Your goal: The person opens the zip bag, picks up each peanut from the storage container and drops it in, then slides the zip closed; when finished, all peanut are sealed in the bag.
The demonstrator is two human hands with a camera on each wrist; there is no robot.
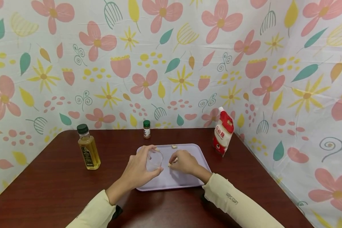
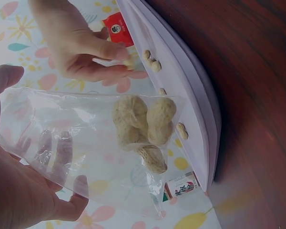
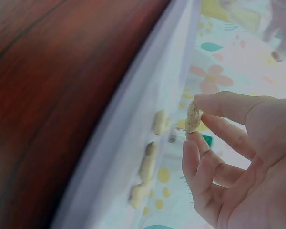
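My left hand grips a clear plastic bag near its mouth, fingers and thumb spread apart at its edges. Several unshelled peanuts lie at the bottom of that bag. To the right, over the lilac tray, my right hand pinches one peanut between thumb and fingertips. More loose peanuts rest on the tray near its far edge, and the right wrist view shows some of these peanuts in a rough row.
A bottle of yellow oil with a dark cap stands left of the tray. Behind the tray is a small green-lidded jar. A red and white pouch stands at the back right. Flowered cloth hangs behind the dark wooden table.
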